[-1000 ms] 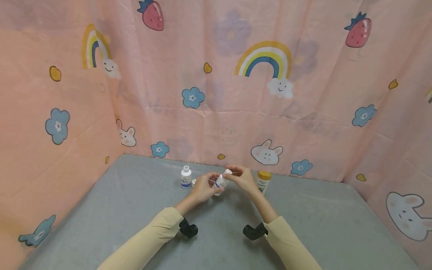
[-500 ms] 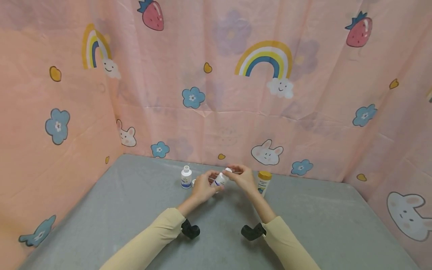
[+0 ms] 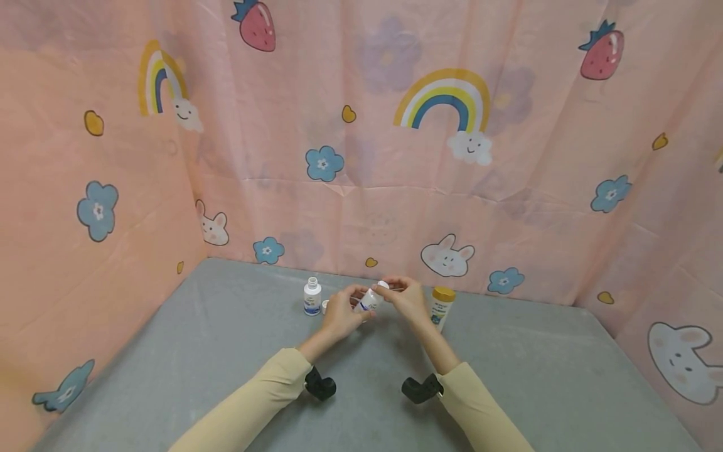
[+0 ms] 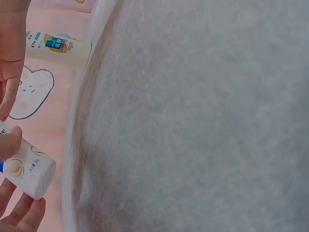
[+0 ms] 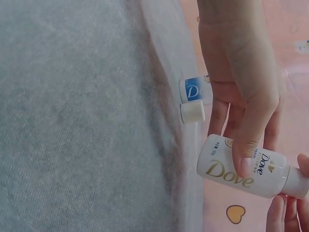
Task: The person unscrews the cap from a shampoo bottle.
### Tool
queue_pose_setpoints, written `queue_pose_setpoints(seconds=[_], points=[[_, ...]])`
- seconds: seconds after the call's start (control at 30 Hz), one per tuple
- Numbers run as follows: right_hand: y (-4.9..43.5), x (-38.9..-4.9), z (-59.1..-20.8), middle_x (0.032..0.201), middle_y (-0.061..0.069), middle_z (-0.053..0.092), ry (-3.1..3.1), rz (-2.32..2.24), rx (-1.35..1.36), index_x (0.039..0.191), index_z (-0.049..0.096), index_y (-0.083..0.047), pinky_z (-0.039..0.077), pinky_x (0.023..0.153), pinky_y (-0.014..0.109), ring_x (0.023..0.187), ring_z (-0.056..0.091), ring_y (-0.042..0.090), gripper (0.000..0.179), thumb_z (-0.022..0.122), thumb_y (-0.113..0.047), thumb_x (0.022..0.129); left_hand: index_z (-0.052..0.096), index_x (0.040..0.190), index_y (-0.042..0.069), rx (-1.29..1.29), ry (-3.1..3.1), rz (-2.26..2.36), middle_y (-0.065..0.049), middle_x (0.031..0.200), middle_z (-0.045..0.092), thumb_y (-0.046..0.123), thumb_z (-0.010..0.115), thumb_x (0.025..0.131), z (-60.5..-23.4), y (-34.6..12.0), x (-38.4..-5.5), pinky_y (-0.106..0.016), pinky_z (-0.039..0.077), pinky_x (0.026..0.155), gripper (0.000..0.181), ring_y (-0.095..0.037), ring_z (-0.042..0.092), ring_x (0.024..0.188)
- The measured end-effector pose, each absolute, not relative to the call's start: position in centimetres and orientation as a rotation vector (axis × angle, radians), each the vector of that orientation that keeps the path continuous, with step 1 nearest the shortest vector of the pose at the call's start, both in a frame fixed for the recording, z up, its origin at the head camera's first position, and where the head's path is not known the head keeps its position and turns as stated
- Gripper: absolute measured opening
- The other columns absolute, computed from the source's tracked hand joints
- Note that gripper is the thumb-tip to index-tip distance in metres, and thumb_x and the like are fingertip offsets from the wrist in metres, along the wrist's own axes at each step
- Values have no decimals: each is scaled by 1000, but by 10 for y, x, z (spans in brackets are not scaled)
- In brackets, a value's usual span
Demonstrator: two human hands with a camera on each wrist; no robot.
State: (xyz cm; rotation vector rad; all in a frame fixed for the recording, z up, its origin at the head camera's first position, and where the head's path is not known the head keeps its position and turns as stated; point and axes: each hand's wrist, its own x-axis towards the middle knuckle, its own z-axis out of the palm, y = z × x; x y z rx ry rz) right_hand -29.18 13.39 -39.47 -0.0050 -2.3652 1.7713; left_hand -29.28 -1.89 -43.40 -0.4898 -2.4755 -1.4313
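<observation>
My left hand (image 3: 341, 314) grips the body of a small white Dove bottle (image 3: 370, 300), thumb across its label in the right wrist view. The bottle leans with its top up and to the right, held over the table. At that top, my right hand (image 3: 409, 298) pinches the white cap (image 5: 295, 182) between thumb and fingers. Part of the cap is hidden by these fingers. Left of my left hand stands a second white bottle (image 3: 312, 297) with a blue label and an uncovered neck. A loose white cap (image 5: 193, 112) lies beside it, partly hidden in the head view.
A pale bottle with a yellow cap (image 3: 443, 295) stands just right of my right forearm, partly covered by it. The grey table (image 3: 237, 351) ends at a patterned pink curtain (image 3: 361, 207) close behind the bottles. A black wrist camera (image 3: 320, 383) hangs below my left wrist.
The held bottle has tipped a little further to the right, and its cap sits slightly higher. Both hands keep their hold with only small shifts. The standing bottles have not moved.
</observation>
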Motion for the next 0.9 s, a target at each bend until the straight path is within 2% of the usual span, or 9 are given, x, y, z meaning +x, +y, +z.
queue_pose_setpoints(seconds=[0.2,0.5,0.73,0.9], points=[[135,-291,-395,91,9,70,-2394,1721,1,98,71,-1,57,76,35,76,62,10,28,79,-20,79,63,115,3,-516,-2479,-1435,-16,109,70,13,80,77,-436,-19,-293,-41,55,81,43,-28,68,94],[136,-290,-395,99,13,73,-2414,1688,37,101,72,-2,52,70,24,83,66,15,27,78,-18,80,62,117,0,-564,-2474,-1468,-18,109,70,11,77,79,-439,-20,-293,-41,56,81,42,-30,69,93],[137,-289,-395,104,15,72,-2432,1679,69,106,71,-2,54,81,33,94,68,23,28,76,-16,82,60,119,-1,-619,-2488,-1514,-18,108,69,9,74,82,-441,-21,-293,-37,56,78,41,-27,68,89],[138,-291,-397,108,16,71,-2449,1675,90,110,70,-1,53,82,34,97,67,25,30,73,-16,84,59,122,-1,-637,-2505,-1514,-18,109,69,10,73,83,-441,-21,-294,-36,56,79,43,-27,68,91]])
